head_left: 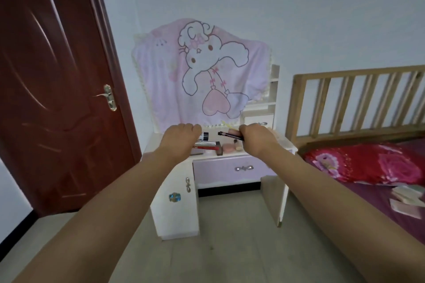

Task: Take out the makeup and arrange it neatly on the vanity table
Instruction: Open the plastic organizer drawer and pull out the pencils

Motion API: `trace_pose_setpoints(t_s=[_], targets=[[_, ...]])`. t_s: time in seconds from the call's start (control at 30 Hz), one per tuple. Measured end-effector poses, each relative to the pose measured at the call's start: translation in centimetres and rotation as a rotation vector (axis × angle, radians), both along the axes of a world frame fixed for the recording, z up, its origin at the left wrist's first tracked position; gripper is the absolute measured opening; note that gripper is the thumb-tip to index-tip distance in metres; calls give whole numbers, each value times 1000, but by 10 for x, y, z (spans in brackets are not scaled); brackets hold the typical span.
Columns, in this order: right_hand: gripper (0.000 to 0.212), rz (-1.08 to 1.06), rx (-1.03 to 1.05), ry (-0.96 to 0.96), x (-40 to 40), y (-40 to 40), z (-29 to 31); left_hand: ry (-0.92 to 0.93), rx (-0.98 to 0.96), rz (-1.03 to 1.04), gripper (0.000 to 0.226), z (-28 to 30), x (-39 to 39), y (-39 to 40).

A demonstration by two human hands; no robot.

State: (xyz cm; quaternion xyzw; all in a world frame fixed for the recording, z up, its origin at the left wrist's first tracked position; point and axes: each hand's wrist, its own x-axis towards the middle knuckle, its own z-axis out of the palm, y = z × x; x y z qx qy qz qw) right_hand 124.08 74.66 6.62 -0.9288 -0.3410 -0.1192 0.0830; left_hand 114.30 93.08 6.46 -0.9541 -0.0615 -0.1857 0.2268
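The white vanity table (285,143) stands against the wall, its mirror covered by a pink cartoon cloth. My right hand (255,139) hovers over the tabletop and grips a thin dark makeup pencil (227,135) that points left. My left hand (181,136) is curled over the left part of the top, next to a black-and-white tube (205,136); what it holds, if anything, is hidden. Between the hands lie a silver-and-red tube (208,144), a pink sponge (228,148) and a small bottle (236,144).
A lilac drawer (227,167) and a white cupboard door (174,195) sit below the top. A dark red door (53,89) is at the left. At the right stands a wooden-framed bed (354,96) with a red pillow (365,163) and several pale flat boxes (407,197).
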Motion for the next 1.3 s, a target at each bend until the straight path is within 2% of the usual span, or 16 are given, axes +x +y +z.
trace_pose_setpoints(t_s=[0.1,0.2,0.47,0.63,0.8,0.93,1.07,1.3], targets=[[18,25,0,23,72,33,-3,-10,32,-18,31,3,60,29],[15,36,0,58,142,69,-17,59,-26,38,27,-16,126,70],[10,8,13,174,347,158,-55,38,-117,79,25,-53,320,186],[13,-38,-74,269,458,199,-91,129,-196,73,23,-102,431,236],[20,-12,-172,435,548,240,-148,248,-358,142,24,-168,523,258],[13,87,-237,516,616,285,-200,336,-515,250,26,-223,581,266],[22,159,-314,586,671,325,-251,441,-653,427,30,-272,623,273],[19,183,-306,613,717,362,-312,442,-793,685,29,-320,670,283]])
